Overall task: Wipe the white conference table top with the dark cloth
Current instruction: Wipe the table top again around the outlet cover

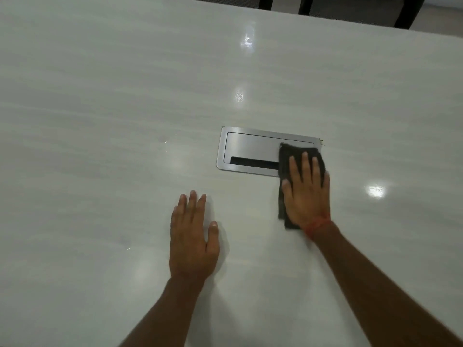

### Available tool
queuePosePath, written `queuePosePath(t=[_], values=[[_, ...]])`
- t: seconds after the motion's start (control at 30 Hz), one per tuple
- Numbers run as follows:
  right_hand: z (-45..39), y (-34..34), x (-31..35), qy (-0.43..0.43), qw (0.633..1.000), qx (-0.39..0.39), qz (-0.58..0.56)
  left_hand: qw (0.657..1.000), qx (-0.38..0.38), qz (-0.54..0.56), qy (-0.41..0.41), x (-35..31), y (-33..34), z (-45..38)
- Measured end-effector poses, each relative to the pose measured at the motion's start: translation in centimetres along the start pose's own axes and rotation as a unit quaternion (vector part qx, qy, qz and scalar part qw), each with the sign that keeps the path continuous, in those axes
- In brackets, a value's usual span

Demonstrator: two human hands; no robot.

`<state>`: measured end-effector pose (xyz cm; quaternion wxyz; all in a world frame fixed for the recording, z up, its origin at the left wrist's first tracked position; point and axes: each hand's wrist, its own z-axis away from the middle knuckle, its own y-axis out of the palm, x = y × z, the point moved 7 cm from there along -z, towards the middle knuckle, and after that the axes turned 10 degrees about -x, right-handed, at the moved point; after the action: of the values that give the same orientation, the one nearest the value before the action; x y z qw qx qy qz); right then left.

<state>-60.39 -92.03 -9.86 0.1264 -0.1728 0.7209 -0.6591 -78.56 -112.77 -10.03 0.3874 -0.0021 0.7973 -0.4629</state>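
The glossy white conference table top [100,108] fills almost the whole view. A dark grey cloth [285,159] lies flat on it, its far end covering the right end of a metal cable hatch. My right hand [307,191] presses palm-down on the cloth with fingers spread; a red thread band circles that wrist. My left hand [193,236] rests flat on the bare table to the left of the cloth, fingers apart, holding nothing.
A brushed-metal cable hatch [250,151] with a dark slot is set flush into the table just beyond my hands. Dark chair frames [408,11] stand past the far edge at the top right. Ceiling lights reflect off the surface.
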Motion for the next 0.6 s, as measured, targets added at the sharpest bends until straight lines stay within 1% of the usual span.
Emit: queuePosePath(t=[0.07, 0.13, 0.2, 0.27, 0.3, 0.33, 0.37, 0.4, 0.43, 0.53, 0.6], values=[[-4.2, 0.3, 1.0, 0.03, 0.999, 0.024, -0.005, 1.0, 0.003, 0.004, 0.006, 0.0, 0.0, 0.0], [-8.0, 0.4, 5.2, 0.015, 1.0, 0.004, -0.01, 1.0, 0.001, 0.011, 0.008, -0.2, -0.2, 0.0], [-9.4, 0.9, 11.6, -0.049, 0.999, -0.001, -0.022, 1.0, 0.0, 0.017, -0.002, -0.2, -0.2, 0.0], [-6.9, 1.0, 17.4, -0.156, 0.987, 0.012, -0.037, 1.0, 0.004, 0.02, -0.019, -0.1, -0.2, 0.1], [-4.8, 1.0, 18.8, -0.195, 0.98, 0.02, -0.04, 0.999, 0.006, 0.023, -0.026, 0.0, -0.1, 0.1], [-3.1, 0.8, 18.8, -0.214, 0.975, 0.024, -0.045, 0.999, 0.005, 0.027, -0.027, 0.1, -0.1, 0.2], [-1.9, 0.8, 17.6, -0.216, 0.975, 0.022, -0.053, 0.999, 0.003, 0.031, -0.023, 0.1, -0.1, 0.2], [-1.2, 0.8, 15.4, -0.197, 0.979, 0.012, -0.052, 0.999, 0.002, 0.035, -0.016, 0.2, -0.1, 0.3], [-0.9, 0.7, 12.5, -0.157, 0.987, -0.003, -0.043, 0.999, 0.001, 0.038, -0.01, 0.2, -0.1, 0.3], [-2.8, 0.4, 2.9, 0.003, 1.0, -0.03, 0.006, 0.999, 0.001, 0.033, 0.0, 0.0, -0.2, 0.1], [-5.6, 0.6, -0.2, 0.064, 0.998, 0.007, 0.011, 1.0, 0.012, 0.021, 0.006, -0.4, -0.2, -0.1]])
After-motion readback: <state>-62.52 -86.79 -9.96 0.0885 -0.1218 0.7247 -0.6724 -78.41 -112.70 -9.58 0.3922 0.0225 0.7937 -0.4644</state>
